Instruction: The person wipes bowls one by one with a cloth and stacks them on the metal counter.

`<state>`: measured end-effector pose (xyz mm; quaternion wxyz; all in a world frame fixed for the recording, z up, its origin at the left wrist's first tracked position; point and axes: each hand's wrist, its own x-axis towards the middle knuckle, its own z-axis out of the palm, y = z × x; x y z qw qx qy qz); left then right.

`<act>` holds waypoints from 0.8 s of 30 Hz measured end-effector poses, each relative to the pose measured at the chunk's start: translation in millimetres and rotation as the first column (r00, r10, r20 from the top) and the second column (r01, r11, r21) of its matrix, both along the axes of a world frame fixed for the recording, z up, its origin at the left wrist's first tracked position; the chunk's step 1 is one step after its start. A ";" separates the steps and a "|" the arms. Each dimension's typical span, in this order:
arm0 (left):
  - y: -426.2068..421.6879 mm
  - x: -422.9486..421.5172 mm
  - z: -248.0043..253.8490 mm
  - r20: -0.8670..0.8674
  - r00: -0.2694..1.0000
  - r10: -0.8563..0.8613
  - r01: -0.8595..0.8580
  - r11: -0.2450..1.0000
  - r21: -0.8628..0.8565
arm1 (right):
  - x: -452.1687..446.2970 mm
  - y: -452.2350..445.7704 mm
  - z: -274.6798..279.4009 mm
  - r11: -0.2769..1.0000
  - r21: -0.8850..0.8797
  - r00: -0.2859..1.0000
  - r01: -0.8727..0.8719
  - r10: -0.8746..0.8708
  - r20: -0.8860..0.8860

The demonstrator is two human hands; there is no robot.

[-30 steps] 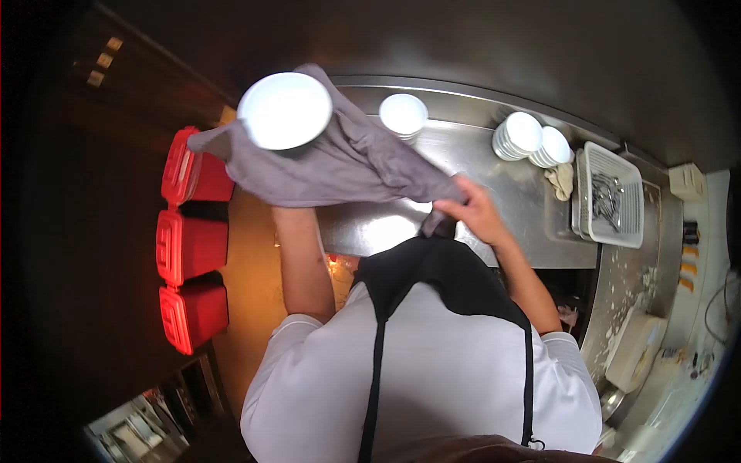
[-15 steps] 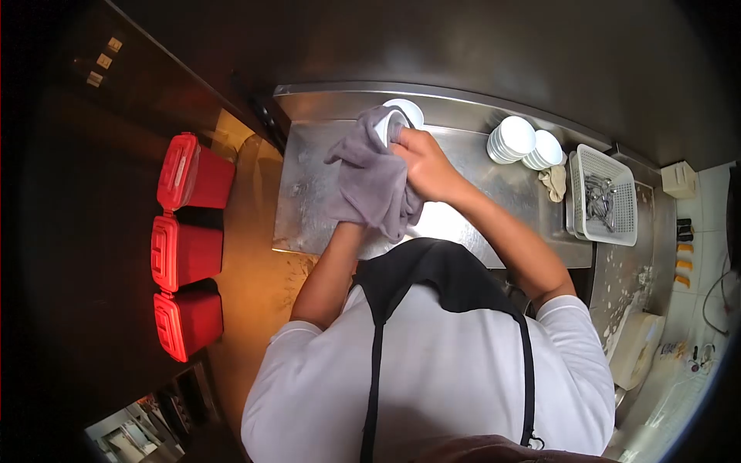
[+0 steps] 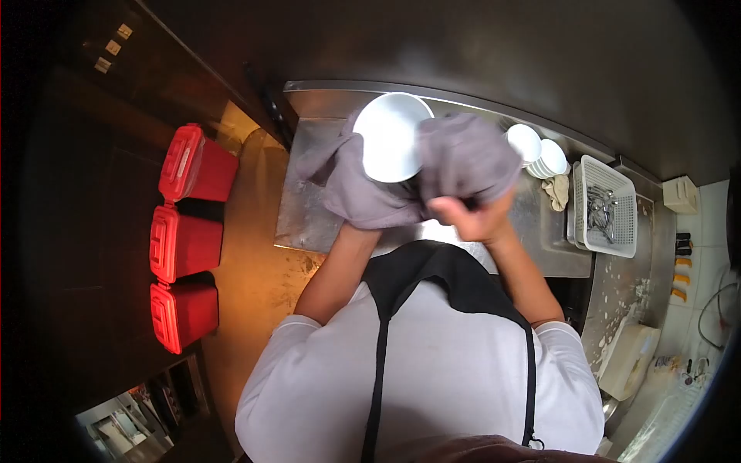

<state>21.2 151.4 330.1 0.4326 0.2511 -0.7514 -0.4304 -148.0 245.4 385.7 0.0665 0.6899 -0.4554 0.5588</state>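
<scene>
A white bowl (image 3: 392, 137) is held up over the steel counter, its open side towards the camera. A grey-purple cloth (image 3: 471, 158) wraps its left and lower sides and bunches up at its right. My left hand is hidden under the cloth, below and left of the bowl, so its fingers do not show. My right hand (image 3: 477, 218) is closed on the right part of the cloth, with the thumb pointing left; motion blurs it a little.
Stacked white bowls (image 3: 524, 144) stand at the back right of the steel counter (image 3: 540, 235). Beside them lie a beige cloth (image 3: 556, 191) and a white basket (image 3: 627, 216) of cutlery. Several red lidded bins (image 3: 185, 239) line the left side.
The bowl, mostly covered by the cloth and my right hand half a second ago, now shows its inside. My right hand has moved right and down, drawing part of the cloth along.
</scene>
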 end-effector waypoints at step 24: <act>-120.3 -47.2 -112.1 0.496 0.690 0.528 -0.302 0.832 -0.465 | -16.3 13.6 -147.4 0.357 0.901 0.870 -0.247 -0.328 0.369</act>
